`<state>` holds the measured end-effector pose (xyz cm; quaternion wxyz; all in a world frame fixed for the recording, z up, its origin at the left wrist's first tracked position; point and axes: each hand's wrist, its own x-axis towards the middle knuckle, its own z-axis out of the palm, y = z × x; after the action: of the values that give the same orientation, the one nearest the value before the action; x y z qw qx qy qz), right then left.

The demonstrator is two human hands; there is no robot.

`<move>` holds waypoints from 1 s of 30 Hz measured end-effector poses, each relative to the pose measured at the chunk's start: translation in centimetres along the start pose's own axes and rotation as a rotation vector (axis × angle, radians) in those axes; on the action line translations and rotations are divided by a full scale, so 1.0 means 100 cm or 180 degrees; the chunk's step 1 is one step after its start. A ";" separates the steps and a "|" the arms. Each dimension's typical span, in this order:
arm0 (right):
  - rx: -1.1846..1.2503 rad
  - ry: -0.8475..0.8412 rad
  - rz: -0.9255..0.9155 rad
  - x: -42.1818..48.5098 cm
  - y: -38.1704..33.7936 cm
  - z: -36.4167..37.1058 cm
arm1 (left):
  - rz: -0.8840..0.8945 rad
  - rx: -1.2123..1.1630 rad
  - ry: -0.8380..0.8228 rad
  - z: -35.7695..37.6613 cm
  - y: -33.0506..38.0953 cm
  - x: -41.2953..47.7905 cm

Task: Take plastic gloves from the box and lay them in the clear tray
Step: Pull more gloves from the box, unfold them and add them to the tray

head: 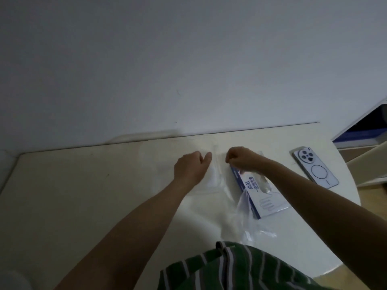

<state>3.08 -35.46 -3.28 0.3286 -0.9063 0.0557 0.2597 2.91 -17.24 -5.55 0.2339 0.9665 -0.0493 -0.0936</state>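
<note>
The glove box (pixel 266 197), white with a blue side, lies flat on the table right of centre. My left hand (pixel 191 167) and my right hand (pixel 240 159) are side by side just beyond the box's far end, both with curled fingers. Each seems to pinch an edge of a thin clear plastic glove (pixel 215 167) held between them. Under them lies the clear tray (pixel 207 190), which is very faint, and only parts of its rim show. Another crumpled clear glove (pixel 249 222) trails from the box's near end toward me.
A pale phone (pixel 315 170) lies camera side up at the table's right, close to the rounded edge. The white table (pixel 83 195) stands against a plain wall. A blue and white object (pixel 360 132) stands beyond the right edge. My green striped shirt fills the bottom.
</note>
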 end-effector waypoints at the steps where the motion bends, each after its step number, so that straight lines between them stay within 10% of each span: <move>1: -0.0316 -0.0370 0.0240 -0.007 0.013 0.003 | 0.0011 -0.0029 -0.0028 0.006 0.008 -0.004; 6: -0.0969 -0.1697 0.1182 -0.040 0.047 0.024 | 0.0048 0.0059 0.0022 0.023 0.022 -0.015; 13: -0.2095 -0.1802 0.0826 -0.042 0.051 0.041 | -0.0070 0.0184 0.0032 0.019 0.026 -0.013; 19: -0.1938 -0.0791 -0.0026 -0.029 0.044 0.026 | -0.0180 0.0127 -0.0031 0.018 0.027 -0.013; 23: -0.0474 0.0248 -0.0567 -0.019 0.032 0.007 | -0.0269 -0.0171 -0.0026 0.019 0.024 -0.011; 30: 0.0788 0.0838 -0.0134 -0.007 0.009 -0.016 | 0.0255 -0.1242 0.0121 0.007 0.021 -0.013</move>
<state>2.95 -37.19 -2.35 0.4329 -0.8861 0.1109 0.1231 1.41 -19.23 -5.02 0.4212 0.9017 -0.0642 -0.0737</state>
